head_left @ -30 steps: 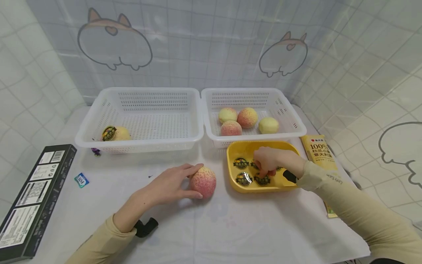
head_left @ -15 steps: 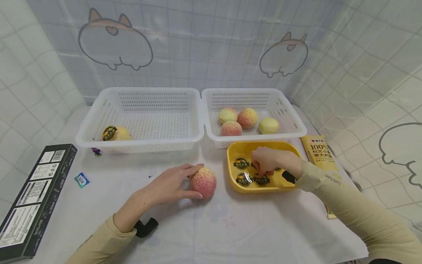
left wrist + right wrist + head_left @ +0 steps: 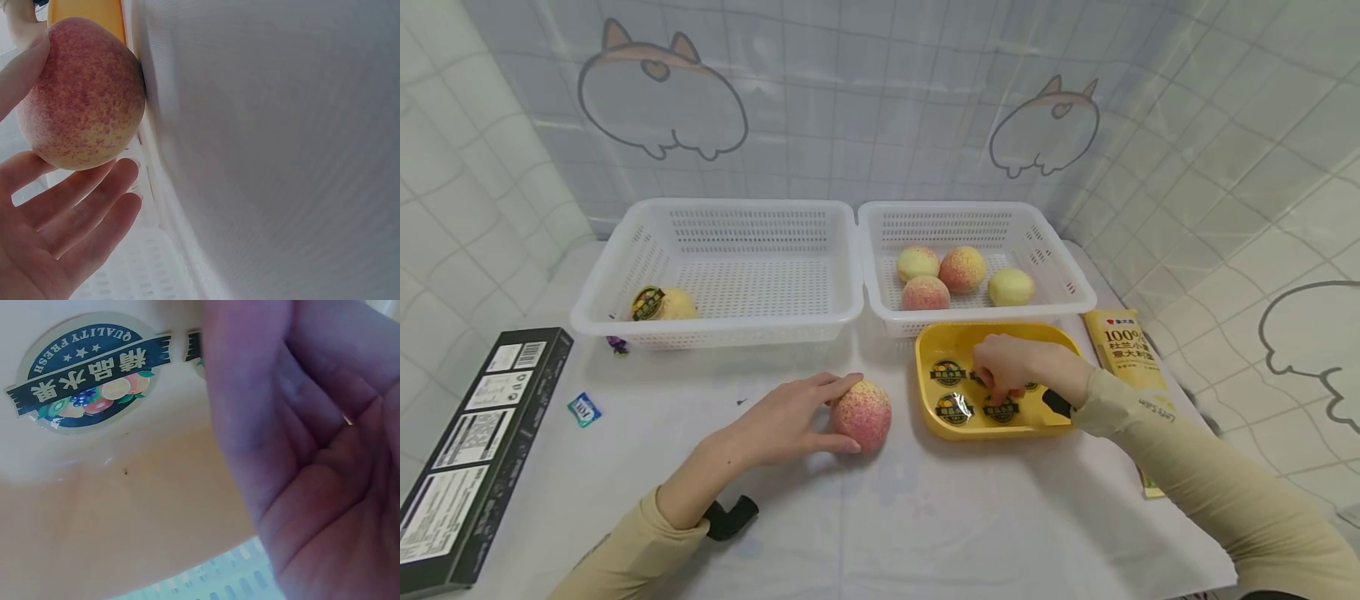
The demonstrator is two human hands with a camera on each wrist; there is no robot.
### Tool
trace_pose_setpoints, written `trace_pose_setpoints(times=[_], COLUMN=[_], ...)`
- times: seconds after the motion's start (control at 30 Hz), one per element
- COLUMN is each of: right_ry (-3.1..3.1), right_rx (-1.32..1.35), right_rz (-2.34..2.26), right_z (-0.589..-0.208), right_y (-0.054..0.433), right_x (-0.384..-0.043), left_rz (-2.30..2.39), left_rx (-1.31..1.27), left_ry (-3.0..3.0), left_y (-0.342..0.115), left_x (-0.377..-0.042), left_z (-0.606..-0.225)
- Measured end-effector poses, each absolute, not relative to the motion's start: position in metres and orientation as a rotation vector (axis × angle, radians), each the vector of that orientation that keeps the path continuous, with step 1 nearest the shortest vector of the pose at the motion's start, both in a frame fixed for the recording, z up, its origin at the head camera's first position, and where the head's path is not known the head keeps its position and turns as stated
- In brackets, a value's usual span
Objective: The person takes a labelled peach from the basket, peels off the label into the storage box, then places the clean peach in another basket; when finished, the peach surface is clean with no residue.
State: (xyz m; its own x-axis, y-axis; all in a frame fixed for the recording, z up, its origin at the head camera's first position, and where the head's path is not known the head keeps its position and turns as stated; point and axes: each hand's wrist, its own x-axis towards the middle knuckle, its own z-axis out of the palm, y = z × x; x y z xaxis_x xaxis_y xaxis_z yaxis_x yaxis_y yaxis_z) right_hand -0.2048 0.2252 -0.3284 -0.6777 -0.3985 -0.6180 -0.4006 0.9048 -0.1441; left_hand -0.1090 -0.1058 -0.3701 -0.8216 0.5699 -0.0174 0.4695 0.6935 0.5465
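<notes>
A pink and yellow peach (image 3: 862,416) rests on the white tablecloth, gripped by my left hand (image 3: 778,421) between thumb and forefinger; in the left wrist view the other fingers spread loose beside it. My right hand (image 3: 1011,367) reaches into the yellow tray (image 3: 928,417), fingers bent down. Its fingertips are right at the upper edge of a round fruit sticker (image 3: 1001,410); I cannot tell if they pinch it. More fruit stickers (image 3: 954,409) lie in the tray, partly covered by the hand. The right wrist view shows one sticker (image 3: 94,372) marked "QUALITY FRESH" and the curled fingers, tips hidden.
Behind stand two white baskets: the left one (image 3: 767,321) holds a stickered peach (image 3: 676,303), the right one (image 3: 970,312) several fruits (image 3: 962,268). A black box (image 3: 482,450) lies left, near a small blue packet (image 3: 583,409). A yellow pasta bag (image 3: 1127,350) lies right.
The sticker at my right fingertips has shifted slightly to the right in the tray. My left hand and the peach have stayed in place.
</notes>
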Motion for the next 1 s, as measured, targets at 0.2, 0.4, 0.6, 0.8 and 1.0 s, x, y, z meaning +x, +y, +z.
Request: trace_pose_setpoints(times=[0.2, 0.4, 0.6, 0.8, 1.0], right_ry=[2.398, 2.532, 2.794, 2.795, 2.749], right_rx=[-0.548, -0.619, -0.881, -0.987, -1.013], right_rz=[0.002, 0.050, -0.445, -0.644, -0.620], right_z=[-0.331, -0.316, -0.288, -0.302, -0.327], right_y=[0.226, 0.230, 0.195, 0.147, 0.127], right_x=[-0.202, -0.190, -0.148, -0.133, -0.130], left_rz=[0.792, 0.806, 0.866, 0.933, 0.965], left_rx=[0.843, 0.846, 0.823, 0.799, 0.812], left_ry=[2.726, 2.712, 2.680, 2.654, 2.647], left_y=[-0.106, -0.106, -0.106, -0.107, -0.108], left_x=[-0.109, -0.109, -0.111, -0.114, -0.113], left_z=[-0.370, -0.369, -0.367, -0.371, -0.374])
